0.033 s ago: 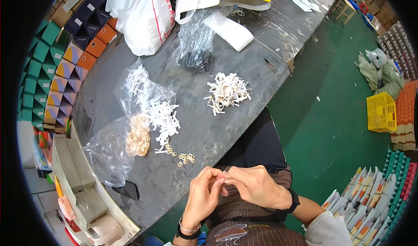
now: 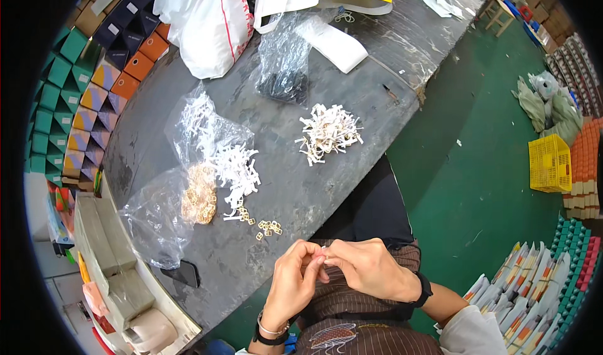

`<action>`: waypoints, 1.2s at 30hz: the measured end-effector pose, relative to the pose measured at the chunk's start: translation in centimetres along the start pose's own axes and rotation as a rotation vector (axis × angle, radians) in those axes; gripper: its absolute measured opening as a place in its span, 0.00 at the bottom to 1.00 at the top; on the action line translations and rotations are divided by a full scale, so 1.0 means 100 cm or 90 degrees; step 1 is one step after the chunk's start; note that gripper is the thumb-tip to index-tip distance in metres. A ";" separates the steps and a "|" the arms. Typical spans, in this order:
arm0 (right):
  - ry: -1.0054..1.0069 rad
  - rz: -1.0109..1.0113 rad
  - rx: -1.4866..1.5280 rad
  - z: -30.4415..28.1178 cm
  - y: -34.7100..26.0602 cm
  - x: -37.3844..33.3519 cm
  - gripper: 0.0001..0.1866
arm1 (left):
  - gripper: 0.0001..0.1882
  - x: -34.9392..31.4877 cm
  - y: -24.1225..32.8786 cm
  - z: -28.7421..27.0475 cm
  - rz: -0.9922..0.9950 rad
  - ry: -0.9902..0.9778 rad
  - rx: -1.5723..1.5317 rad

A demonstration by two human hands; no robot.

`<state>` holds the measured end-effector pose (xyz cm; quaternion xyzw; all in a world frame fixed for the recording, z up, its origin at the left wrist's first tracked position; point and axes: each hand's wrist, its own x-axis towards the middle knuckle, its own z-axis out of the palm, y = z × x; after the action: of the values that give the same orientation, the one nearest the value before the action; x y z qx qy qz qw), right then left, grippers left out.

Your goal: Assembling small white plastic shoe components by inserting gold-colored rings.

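Note:
Over my lap, just off the table's near edge, my left hand (image 2: 298, 278) and my right hand (image 2: 370, 271) meet fingertip to fingertip. Both are closed in a pinch on a small white strip (image 2: 324, 249), mostly hidden by the fingers. On the table in front lie several loose gold buckles (image 2: 269, 228). Behind them, a heap of white strips (image 2: 237, 173) spills from a clear plastic bag (image 2: 200, 126). More gold buckles (image 2: 200, 201) fill another clear bag (image 2: 154, 214). Farther right is a pile of white strips with gold bits among them (image 2: 330, 132).
A dark worktable (image 2: 276, 166) spreads ahead. On it are a phone (image 2: 182, 274), a white plastic sack (image 2: 210, 28), a clear bag with black contents (image 2: 282, 85) and a small dark tool (image 2: 390, 92). Stacked boxes (image 2: 81, 110) line the left; a yellow crate (image 2: 549, 162) stands right.

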<state>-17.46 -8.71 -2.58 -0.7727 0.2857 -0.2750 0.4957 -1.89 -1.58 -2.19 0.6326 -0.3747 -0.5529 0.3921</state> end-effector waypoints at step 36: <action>0.036 0.270 0.500 -0.014 -0.001 0.009 0.08 | 0.09 -0.002 0.005 0.001 0.102 0.043 -0.228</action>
<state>-17.80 -10.22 -1.82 -0.4426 0.3253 -0.2760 0.7887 -2.01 -1.65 -1.65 0.5388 -0.3065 -0.5562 0.5535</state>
